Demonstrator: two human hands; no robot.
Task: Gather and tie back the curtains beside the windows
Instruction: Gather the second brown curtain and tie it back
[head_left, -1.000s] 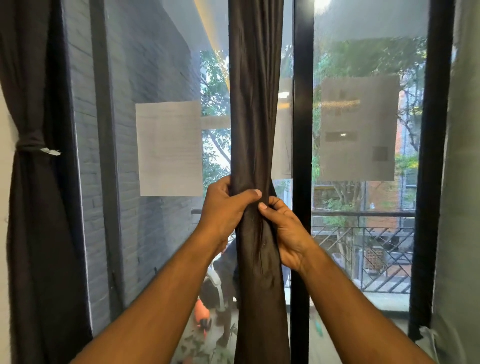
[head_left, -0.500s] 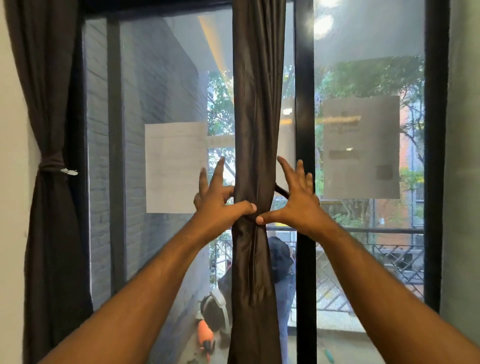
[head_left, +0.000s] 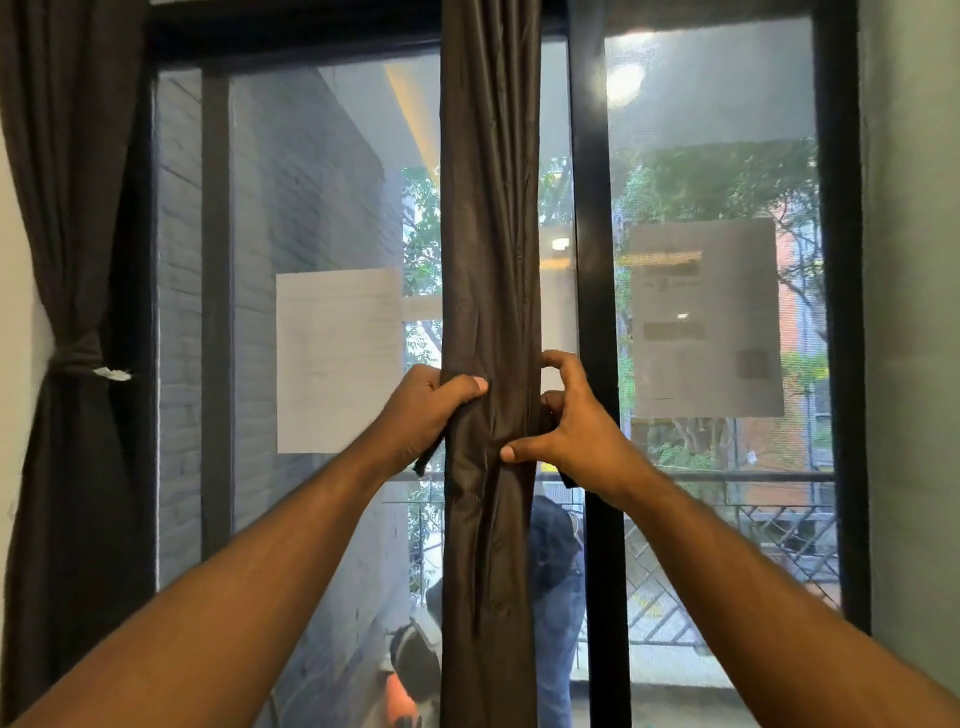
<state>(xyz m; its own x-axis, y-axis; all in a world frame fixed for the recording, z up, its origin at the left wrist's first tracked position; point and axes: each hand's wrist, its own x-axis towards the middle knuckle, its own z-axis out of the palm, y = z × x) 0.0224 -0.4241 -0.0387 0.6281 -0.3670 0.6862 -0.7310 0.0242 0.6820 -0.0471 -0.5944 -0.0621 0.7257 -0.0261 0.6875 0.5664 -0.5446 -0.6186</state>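
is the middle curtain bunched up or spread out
Bunched up: the middle curtain hangs as a narrow column, the left hand grips it, and glass shows on both sides.

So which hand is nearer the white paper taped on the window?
Left. The left hand sits just right of the white paper; the right hand is beyond the gathered curtain.

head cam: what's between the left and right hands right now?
In the head view, only the gathered middle curtain lies between them: the left hand grips its left side, the right hand its right side.
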